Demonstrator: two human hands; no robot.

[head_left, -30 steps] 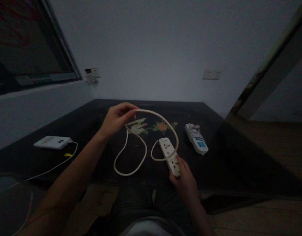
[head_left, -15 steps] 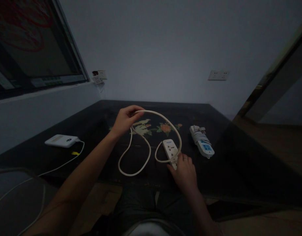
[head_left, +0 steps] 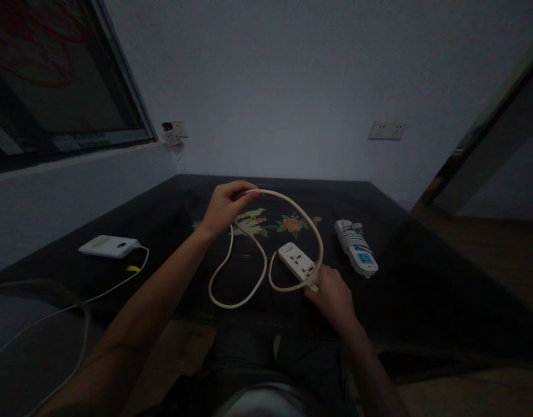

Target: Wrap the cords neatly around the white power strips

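Note:
A white power strip (head_left: 298, 260) lies on the dark table (head_left: 405, 260), and its cream cord (head_left: 253, 255) loops over the tabletop. My left hand (head_left: 225, 207) is raised above the table with its fingers pinched on the cord's high arc. My right hand (head_left: 331, 295) grips the near end of the power strip, where the cord joins it. The room is dim.
A second white power strip (head_left: 357, 247) with its cord wound round it lies to the right. At the left sits a white flat device (head_left: 108, 246) with a thin cable running off the table edge. Wall sockets (head_left: 386, 130) hang on the far wall.
The power strip has turned so that its far end points more to the left, and my right hand has shifted round its near end. My left hand keeps the cord raised.

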